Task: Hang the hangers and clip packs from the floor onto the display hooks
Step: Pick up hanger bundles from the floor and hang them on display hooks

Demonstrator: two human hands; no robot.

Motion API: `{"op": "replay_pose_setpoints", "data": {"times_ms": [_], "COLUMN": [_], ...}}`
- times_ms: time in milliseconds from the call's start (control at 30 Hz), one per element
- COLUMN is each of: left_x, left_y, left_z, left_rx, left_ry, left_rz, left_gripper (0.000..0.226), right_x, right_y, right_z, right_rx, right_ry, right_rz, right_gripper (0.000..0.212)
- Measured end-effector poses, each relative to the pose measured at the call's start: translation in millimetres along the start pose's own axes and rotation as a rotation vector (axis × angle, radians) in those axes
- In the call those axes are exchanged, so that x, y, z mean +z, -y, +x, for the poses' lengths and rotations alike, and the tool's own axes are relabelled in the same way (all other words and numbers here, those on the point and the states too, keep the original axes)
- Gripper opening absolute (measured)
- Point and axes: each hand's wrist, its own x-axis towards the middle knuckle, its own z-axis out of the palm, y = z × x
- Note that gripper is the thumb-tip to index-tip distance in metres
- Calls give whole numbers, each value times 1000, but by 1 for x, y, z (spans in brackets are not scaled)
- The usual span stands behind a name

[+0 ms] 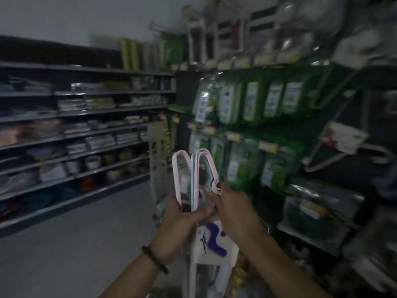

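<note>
Hangers (195, 173), pink/blue bundle, upright at frame centre. Left hand (182, 218) grips bundle low; right hand (234, 207) pinches its right edge. Green packs (253, 104) upper right. Heavy blur.

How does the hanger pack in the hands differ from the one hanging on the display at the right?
The held pack carries a blue-marked label; the hung pack carries a red-marked label. The held pack stands upright in the grip of the left hand, with the right hand on it; the hung pack hangs tilted, untouched. Both hold pale hangers.
</note>
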Motion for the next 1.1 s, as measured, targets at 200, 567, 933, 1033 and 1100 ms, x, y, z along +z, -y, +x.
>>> {"op": "replay_pose_setpoints", "data": {"times_ms": [200, 567, 933, 1033, 1100], "left_x": [100, 335, 557, 596, 621], "left_y": [-48, -96, -140, -153, -158], "left_z": [-21, -96, -177, -193, -201], "left_rx": [96, 517, 938, 998, 965], "left_ry": [190, 569, 671, 710, 773], "left_rz": [76, 515, 525, 493, 484], "left_gripper": [56, 12, 26, 23, 23], "right_x": [-111, -298, -460, -484, -497], "right_y": [-65, -206, -320, -345, -367], "right_z": [-79, -295, -494, -523, -534], "right_rx": [250, 497, 594, 694, 740], "right_ry": [-175, -505, -519, -489, -454], "right_rz": [182, 235, -282, -285, -305], "right_gripper": [31, 17, 13, 13, 18]}}
